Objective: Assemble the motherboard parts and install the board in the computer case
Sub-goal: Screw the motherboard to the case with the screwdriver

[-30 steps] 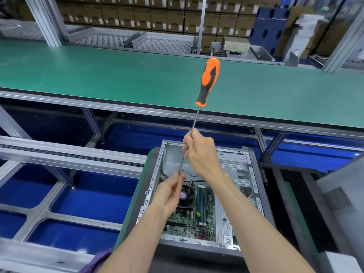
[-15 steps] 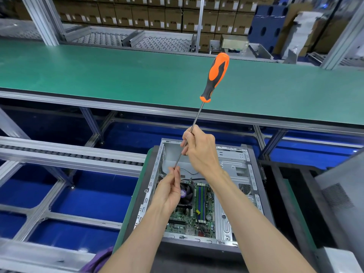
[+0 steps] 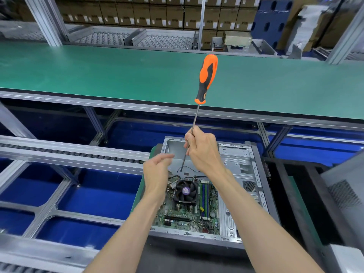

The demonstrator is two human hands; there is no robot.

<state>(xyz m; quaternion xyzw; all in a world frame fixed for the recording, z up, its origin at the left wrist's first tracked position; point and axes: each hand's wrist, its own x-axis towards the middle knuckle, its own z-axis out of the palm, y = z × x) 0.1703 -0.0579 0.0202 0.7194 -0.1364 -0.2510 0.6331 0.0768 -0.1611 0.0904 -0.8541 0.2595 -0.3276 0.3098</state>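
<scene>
**Inspector:** Start nearest the camera. What lies below the forearms?

**Recorder:** An open grey sheet-metal computer case (image 3: pixel 239 166), lying on its side on a green mat. Seated in its floor is the green printed-circuit motherboard (image 3: pixel 184 216) — a black finned cooler with a round fan (image 3: pixel 186 192) on top, and slim green-and-blue memory sticks (image 3: pixel 204 200) standing in their slots just to the right of the fan. Thin black wires curl over the bare metal beyond the fan.

**Inspector:** The left hand?

**Recorder:** The left hand (image 3: pixel 156 174) hangs over the case's left wall, fingers loosely curled and spread, palm turned inward. It grasps nothing; the fingertips are motion-blurred.

**Inspector:** And the right?

**Recorder:** The right hand (image 3: pixel 202 152) is closed around the thin steel shaft of a long screwdriver with a moulded orange-and-black handle (image 3: pixel 206 79), gripping low on the shaft. The tool stands nearly upright, handle leaning slightly right, its dark tip pointing down above the case's bare floor near the wires — whether it touches the metal I cannot tell.

**Inspector:** Further out?

**Recorder:** Left of the case, a silver aluminium roller track (image 3: pixel 69 152) over blue bins. Beyond, a smooth matte green workbench top (image 3: pixel 98 75) edged in aluminium. Farthest back, stacked brown cardboard cartons (image 3: pixel 137 12).
</scene>
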